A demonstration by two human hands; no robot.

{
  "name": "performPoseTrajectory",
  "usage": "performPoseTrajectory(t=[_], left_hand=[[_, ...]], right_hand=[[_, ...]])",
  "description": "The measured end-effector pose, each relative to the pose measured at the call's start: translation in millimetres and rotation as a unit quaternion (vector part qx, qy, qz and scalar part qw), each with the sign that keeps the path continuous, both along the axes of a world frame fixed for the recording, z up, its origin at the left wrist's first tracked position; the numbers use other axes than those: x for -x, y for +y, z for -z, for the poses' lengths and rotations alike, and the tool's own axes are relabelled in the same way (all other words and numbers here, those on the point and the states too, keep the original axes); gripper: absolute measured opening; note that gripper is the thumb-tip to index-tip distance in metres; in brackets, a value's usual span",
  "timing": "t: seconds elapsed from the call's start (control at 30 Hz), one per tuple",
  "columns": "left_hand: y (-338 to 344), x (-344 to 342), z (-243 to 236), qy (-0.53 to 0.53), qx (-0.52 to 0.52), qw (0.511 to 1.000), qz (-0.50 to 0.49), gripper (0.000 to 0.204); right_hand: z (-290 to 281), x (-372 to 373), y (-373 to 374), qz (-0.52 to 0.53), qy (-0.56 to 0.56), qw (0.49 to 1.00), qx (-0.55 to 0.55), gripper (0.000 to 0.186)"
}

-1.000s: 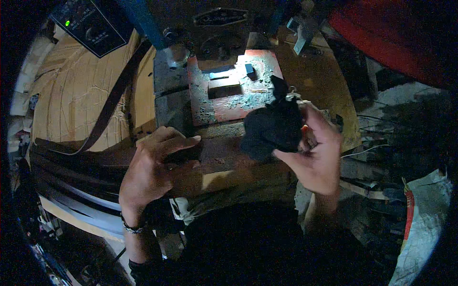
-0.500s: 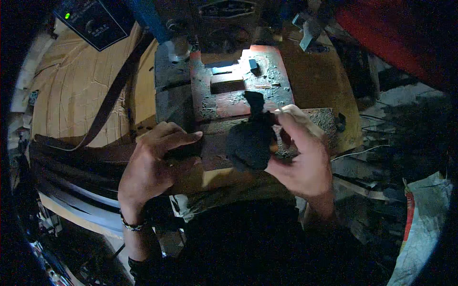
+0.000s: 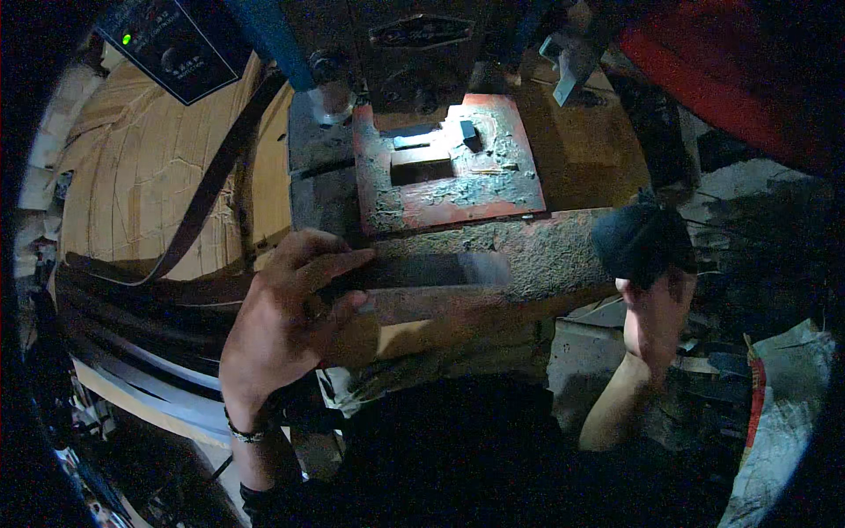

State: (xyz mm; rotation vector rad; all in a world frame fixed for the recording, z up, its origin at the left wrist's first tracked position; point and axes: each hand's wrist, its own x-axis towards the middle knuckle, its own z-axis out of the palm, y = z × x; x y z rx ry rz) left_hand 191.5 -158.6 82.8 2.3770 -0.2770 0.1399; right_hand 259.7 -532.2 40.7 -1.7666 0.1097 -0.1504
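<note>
Beneath a dark machine head (image 3: 418, 69), a red-edged, crusted board (image 3: 480, 195) is lit behind a grainy ledge (image 3: 563, 251). Over that ledge a blurred dark strip (image 3: 431, 272) is clamped at one end by the left hand (image 3: 283, 321), while a black cloth-like bundle (image 3: 642, 236) is clasped, apart from the strip, in the right hand (image 3: 658, 306). Handling is judged under way; what remains to be done cannot be told.

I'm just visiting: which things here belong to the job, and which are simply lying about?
Seem to belong to the job:
Dark flat strip, in the left hand
Dark, bunched-up bundle, perhaps cloth, in the right hand

Seem to be just lying about, untouched:
Creased brown sheet, at the left
Pale sack with a red stripe, at the lower right
</note>
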Motion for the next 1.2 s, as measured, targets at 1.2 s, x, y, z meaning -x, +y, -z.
performPoseTrajectory(t=[1.2], left_hand=[[1, -15, 12, 0.110, 0.110, 0.988, 0.001, 0.010]], right_hand=[[-16, -20, 18, 0.100, -0.039, 0.993, -0.049, 0.039]])
